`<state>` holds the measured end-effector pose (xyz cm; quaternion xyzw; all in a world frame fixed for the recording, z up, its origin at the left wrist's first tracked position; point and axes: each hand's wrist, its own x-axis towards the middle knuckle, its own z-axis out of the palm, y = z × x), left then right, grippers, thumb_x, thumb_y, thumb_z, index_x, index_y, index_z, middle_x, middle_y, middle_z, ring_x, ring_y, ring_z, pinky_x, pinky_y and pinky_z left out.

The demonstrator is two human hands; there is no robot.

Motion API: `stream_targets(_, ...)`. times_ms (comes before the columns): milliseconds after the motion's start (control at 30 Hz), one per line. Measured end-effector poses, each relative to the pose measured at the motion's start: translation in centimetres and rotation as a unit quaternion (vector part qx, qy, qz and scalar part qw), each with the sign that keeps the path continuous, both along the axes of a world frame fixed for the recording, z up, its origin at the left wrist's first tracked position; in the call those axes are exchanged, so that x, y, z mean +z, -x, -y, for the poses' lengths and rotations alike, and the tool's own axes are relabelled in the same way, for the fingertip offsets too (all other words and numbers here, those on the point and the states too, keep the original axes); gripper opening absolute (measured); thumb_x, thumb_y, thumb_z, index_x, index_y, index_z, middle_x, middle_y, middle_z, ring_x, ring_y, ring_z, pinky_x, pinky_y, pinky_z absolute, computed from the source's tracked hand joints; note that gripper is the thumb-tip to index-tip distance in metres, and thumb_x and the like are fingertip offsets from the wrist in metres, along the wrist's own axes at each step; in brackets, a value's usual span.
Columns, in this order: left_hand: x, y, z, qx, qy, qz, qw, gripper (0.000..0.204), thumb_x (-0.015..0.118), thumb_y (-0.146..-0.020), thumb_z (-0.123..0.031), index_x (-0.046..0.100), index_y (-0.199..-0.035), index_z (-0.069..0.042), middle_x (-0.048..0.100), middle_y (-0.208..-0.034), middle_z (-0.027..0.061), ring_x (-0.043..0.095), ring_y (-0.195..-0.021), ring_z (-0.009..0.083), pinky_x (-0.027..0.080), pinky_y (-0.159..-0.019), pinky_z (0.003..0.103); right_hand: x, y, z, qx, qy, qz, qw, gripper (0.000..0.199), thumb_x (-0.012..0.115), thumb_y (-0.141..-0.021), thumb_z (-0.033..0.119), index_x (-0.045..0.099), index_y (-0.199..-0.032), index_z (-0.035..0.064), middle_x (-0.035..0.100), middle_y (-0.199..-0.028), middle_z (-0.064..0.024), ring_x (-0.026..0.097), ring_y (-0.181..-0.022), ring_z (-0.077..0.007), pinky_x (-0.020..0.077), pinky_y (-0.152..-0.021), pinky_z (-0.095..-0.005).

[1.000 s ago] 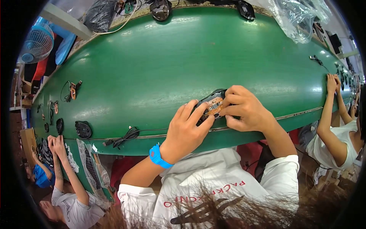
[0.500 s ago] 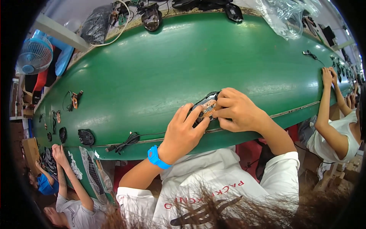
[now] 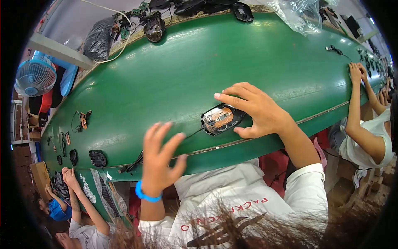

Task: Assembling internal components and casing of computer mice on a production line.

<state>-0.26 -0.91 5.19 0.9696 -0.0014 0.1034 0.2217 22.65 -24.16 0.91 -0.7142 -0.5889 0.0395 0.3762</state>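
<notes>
An opened computer mouse (image 3: 219, 119) lies on the green work surface in front of me, its orange-brown circuit board showing in the black lower shell. From its left end a thin black cable (image 3: 195, 133) runs toward my left hand and passes behind it. My left hand (image 3: 161, 159), slightly blurred, is raised left of the mouse with its fingers apart and nothing in them. My right hand (image 3: 262, 110) arches over the mouse's right end, thumb near the lower edge and fingers stretched above. Whether it touches the shell I cannot tell.
Black mouse shells (image 3: 98, 158) and a small circuit board with a wire (image 3: 83, 120) lie to the left. Along the far edge are more black mouse parts (image 3: 154, 30) and a clear plastic bag (image 3: 296, 16). Co-workers' hands (image 3: 356, 72) are at the right and lower left.
Both hands were on the mouse's circuit board. My left hand has let go and moved left; my right hand has loosened and spread its fingers. The view has shifted slightly.
</notes>
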Motion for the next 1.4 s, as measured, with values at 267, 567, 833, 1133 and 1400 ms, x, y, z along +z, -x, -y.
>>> stream_targets(267, 1.1, 10.0, -7.0, 0.169, -0.002, -0.095, 0.981, 0.044, 0.075, -0.072, 0.001, 0.067, -0.116, -0.001, 0.066, -0.123, 0.0179, 0.058, -0.125, 0.0386, 0.045, -0.106, 0.046, -0.2, 1.0, -0.5, 0.012, 0.054, 0.014, 0.998, 0.091, 0.079, -0.061, 0.017, 0.053, -0.147, 0.0138, 0.060, -0.133, -0.0133, 0.056, -0.123, -0.0345, 0.0470, -0.106, -0.0458)
stream_targets(567, -1.4, 7.6, -8.6, 0.172, -0.004, 0.009, 0.985, 0.023, 0.074, -0.078, 0.006, 0.071, -0.100, 0.000, 0.071, -0.102, 0.0141, 0.063, -0.103, 0.0370, 0.051, -0.092, 0.045, -0.5, 0.7, -0.8, -0.017, 0.078, -0.004, 0.997, 0.090, 0.078, -0.061, 0.011, 0.052, -0.147, 0.0127, 0.061, -0.127, -0.0137, 0.056, -0.121, -0.0351, 0.0475, -0.105, -0.0451)
stream_targets(833, -1.7, 4.5, -9.7, 0.132, -0.011, 0.027, 0.991, 0.033, 0.074, -0.082, 0.000, 0.069, -0.114, -0.001, 0.067, -0.116, 0.0167, 0.061, -0.112, 0.0378, 0.048, -0.099, 0.045, 0.9, -1.0, 0.0, -0.107, 0.031, 0.057, 0.992, 0.080, 0.075, -0.070, 0.016, 0.052, -0.147, 0.0112, 0.061, -0.126, -0.0145, 0.057, -0.119, -0.0344, 0.0475, -0.104, -0.0449)
stream_targets(1133, -2.0, 10.4, -8.1, 0.261, -0.049, 0.062, 0.962, 0.061, 0.084, -0.075, -0.016, 0.062, -0.131, -0.005, 0.055, -0.138, 0.0195, 0.050, -0.130, 0.0412, 0.040, -0.110, 0.050, -8.9, -20.4, 6.4, -0.427, -0.111, 0.249, 0.862, 0.033, 0.066, -0.078, 0.012, 0.069, -0.111, 0.0059, 0.068, -0.107, -0.0183, 0.064, -0.102, -0.0367, 0.0516, -0.092, -0.0464)
stream_targets(1400, -3.3, 7.5, -8.1, 0.317, -0.032, 0.188, 0.929, 0.069, 0.089, -0.074, -0.034, 0.062, -0.129, -0.004, 0.060, -0.132, 0.0162, 0.052, -0.127, 0.0405, 0.043, -0.107, 0.052, -17.6, -40.2, 20.9, -0.523, 0.076, 0.255, 0.809, 0.049, 0.057, -0.094, 0.020, 0.058, -0.137, -0.0040, 0.060, -0.139, -0.0256, 0.056, -0.127, -0.0422, 0.0412, -0.112, -0.0463)
